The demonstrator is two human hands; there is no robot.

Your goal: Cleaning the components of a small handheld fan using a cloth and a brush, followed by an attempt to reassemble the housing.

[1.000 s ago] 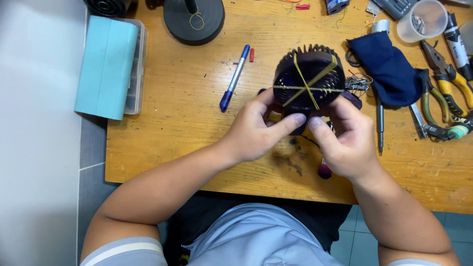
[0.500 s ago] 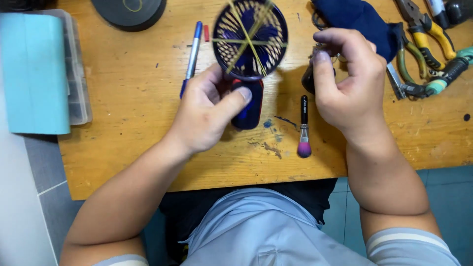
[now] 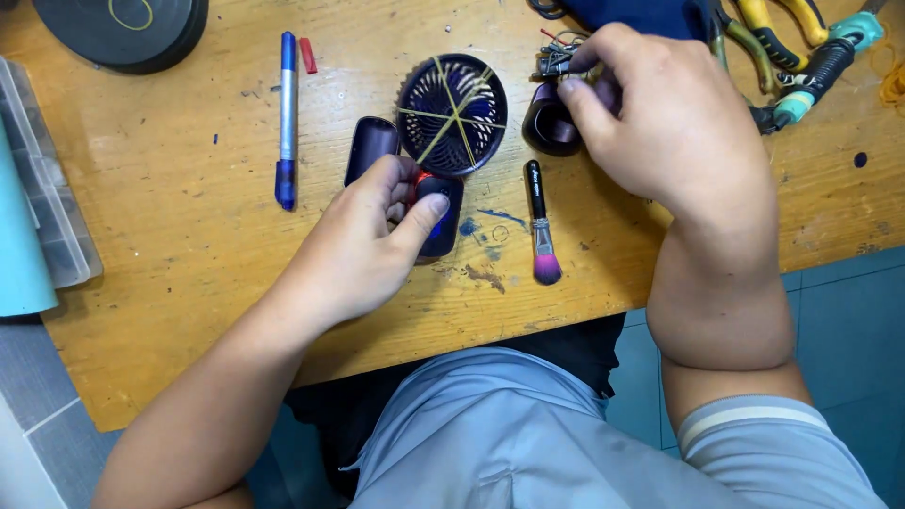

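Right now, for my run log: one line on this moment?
left hand: grips fan handle | right hand: at dark cap | brush: on table

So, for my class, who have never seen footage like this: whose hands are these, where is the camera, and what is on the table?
The camera sits on a person's head and looks down, so both hands are that person's own. They work at a wooden table. The left hand grips the handle of a small dark hand fan, which has yellow rubber bands crossed over its round grille. The right hand reaches to a small dark part beside a bundle of wires; what it grips is hidden. Between the hands lies a small brush with a pink tip. A blue pen lies to the left, and pliers lie at the top right.
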